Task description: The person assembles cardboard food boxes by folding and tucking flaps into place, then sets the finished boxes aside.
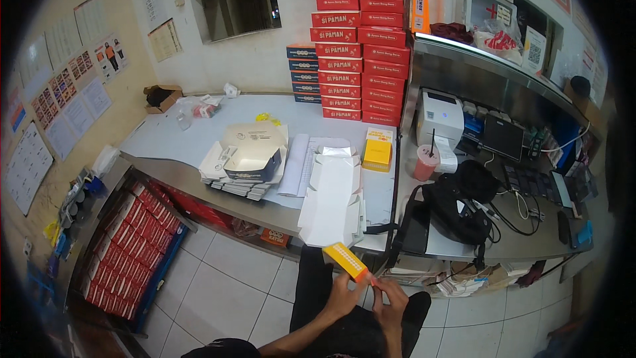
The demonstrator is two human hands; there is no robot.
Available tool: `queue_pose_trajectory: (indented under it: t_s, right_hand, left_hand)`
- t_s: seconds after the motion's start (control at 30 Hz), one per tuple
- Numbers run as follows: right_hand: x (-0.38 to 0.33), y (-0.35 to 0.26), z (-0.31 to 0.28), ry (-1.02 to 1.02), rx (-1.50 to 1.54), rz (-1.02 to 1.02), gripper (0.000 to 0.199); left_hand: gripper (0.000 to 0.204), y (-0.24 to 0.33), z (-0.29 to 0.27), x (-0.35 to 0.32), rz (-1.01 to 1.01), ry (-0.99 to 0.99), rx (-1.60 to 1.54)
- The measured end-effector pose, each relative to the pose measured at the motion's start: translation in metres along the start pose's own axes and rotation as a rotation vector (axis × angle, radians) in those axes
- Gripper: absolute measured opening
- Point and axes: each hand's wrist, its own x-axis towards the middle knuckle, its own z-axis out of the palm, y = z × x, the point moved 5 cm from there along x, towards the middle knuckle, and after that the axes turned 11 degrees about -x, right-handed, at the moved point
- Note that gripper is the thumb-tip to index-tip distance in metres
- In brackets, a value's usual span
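A slim yellow-and-orange carton [345, 261] with a row of pale dots is held slanting above my lap. My left hand [342, 296] is closed round its lower end, the thumb on top. The fingers of my right hand [391, 300] pinch at the same orange end, close to the left fingertips. Just beyond, at the table's front edge, lies a stack of flat white cardboard box blanks [329, 192]. A yellow box [377, 150] stands upright to the right of the blanks.
Left of the blanks are a paper roll [293, 164] and a part-folded carton [253, 164] on stacked blanks. Tall stacks of red boxes [381, 59] rise behind. A pink drink cup [425, 162], a label printer [440, 119] and a black bag [457, 202] occupy the right-hand counter.
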Motion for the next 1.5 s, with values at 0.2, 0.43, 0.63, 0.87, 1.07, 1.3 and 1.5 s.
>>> queue_pose_trajectory:
  t_s: [0.2,0.43,0.63,0.87,1.07,1.3,1.5]
  right_hand:
    - [-0.001,0.016,0.012,-0.169,0.141,0.368,0.008]
    - [0.015,-0.026,0.022,-0.077,0.054,0.122,0.006]
    - [0.002,-0.016,0.022,-0.011,0.072,0.127,0.008]
    - [0.017,-0.027,0.014,-0.143,-0.072,-0.065,0.016]
    - [0.013,-0.011,0.016,-0.326,0.294,0.280,0.012]
    - [0.006,-0.026,0.010,-0.043,0.189,0.035,0.010]
    - [-0.004,0.019,-0.025,-0.127,0.828,0.379,0.035]
  left_hand:
    - [0.015,0.025,-0.024,0.010,0.278,0.058,0.349]
    - [0.014,0.015,-0.014,-0.001,0.127,-0.126,0.117]
    - [0.013,0.024,-0.022,0.007,0.126,-0.320,0.126]
    - [0.013,0.024,-0.026,0.009,0.158,-0.163,0.151]
    - [0.019,0.022,-0.028,0.008,0.162,-0.101,0.117]
    - [0.026,0.024,-0.005,-0.011,0.085,-0.158,0.046]
    - [0.043,0.051,0.029,-0.026,0.283,-0.323,0.131]
